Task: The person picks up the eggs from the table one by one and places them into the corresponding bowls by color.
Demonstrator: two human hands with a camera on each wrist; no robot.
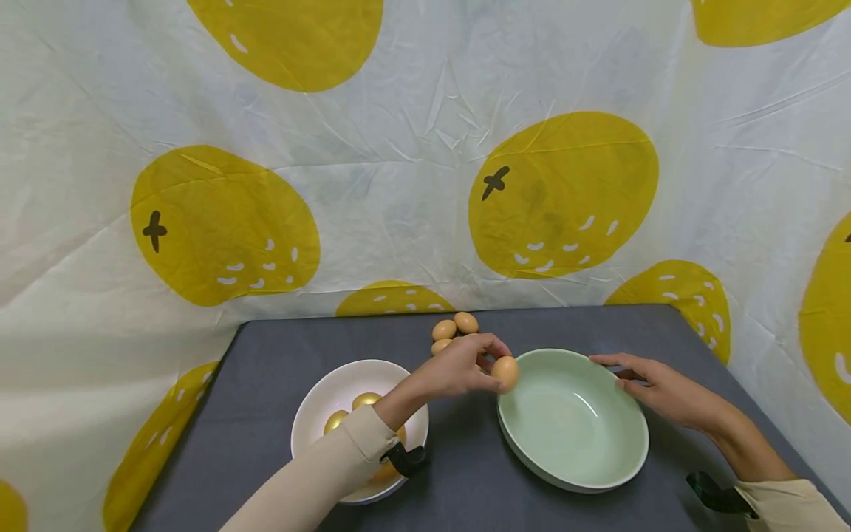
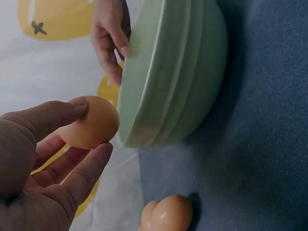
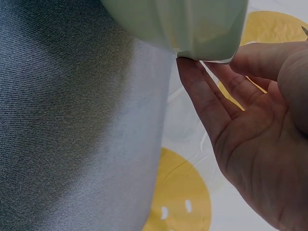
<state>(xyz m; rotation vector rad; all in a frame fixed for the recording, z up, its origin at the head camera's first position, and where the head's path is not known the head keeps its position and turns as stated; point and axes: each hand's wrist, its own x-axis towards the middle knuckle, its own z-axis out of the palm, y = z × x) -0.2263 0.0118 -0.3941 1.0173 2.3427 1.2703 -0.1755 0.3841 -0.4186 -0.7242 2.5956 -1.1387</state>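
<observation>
Between thumb and fingertips my left hand (image 1: 462,367) pinches a brown egg (image 1: 505,374). In the head view the egg overlaps the near-left rim of a pale green bowl (image 1: 578,436); in the left wrist view this egg (image 2: 91,122) is right beside the bowl's rim (image 2: 137,122). My right hand (image 1: 671,391) holds the bowl's far-right rim, thumb over the edge and fingers along the outside, as the right wrist view also shows at the bowl's wall (image 3: 211,29). No eggs show inside the green bowl.
A white bowl (image 1: 312,399) with several golden eggs (image 1: 366,400) stands to the left, partly behind my left forearm. Several brown eggs (image 1: 444,330) lie together at the back of the dark grey table (image 1: 266,384). A fruit-patterned cloth (image 1: 399,222) hangs behind.
</observation>
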